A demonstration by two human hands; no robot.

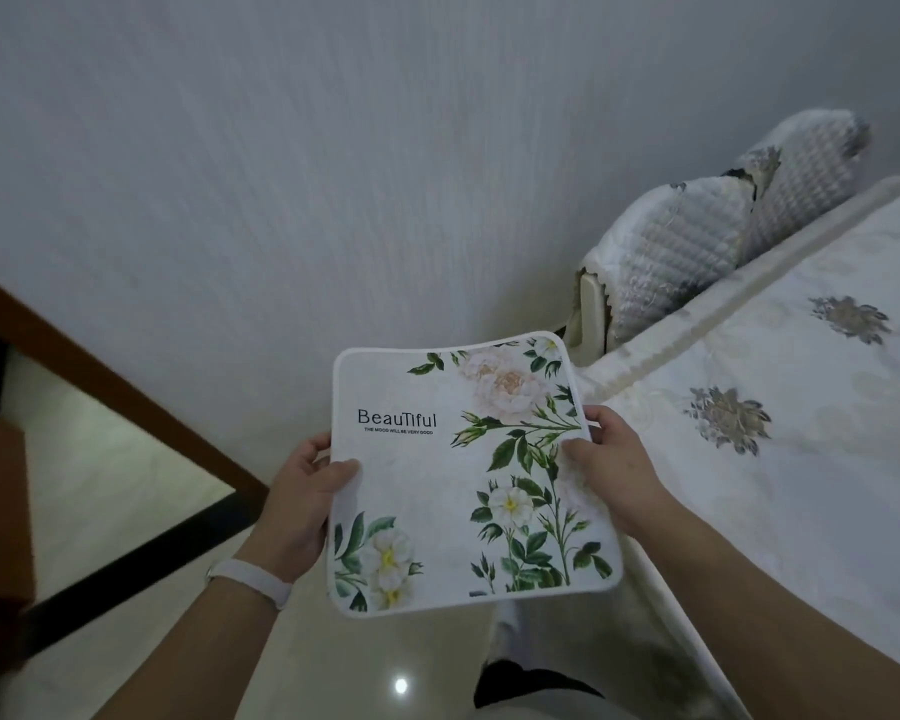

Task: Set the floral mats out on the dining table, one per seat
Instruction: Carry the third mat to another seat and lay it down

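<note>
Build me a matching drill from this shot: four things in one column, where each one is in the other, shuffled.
Things
1. mat
2. wristband
3. chair back
4. table

Places
A. on the left wrist
B. on the right, under a pale cloth with grey flowers
C. held in the air between the left hand and right hand
D. at the table's far edge, by the wall

Pairs: 1-C, 2-A, 3-D, 4-B

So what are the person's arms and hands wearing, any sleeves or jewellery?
Both forearms are bare, with no sleeves in view. The left wrist carries a plain white smooth wristband. The left hand and right hand show no gloves, and no rings are visible.
</note>
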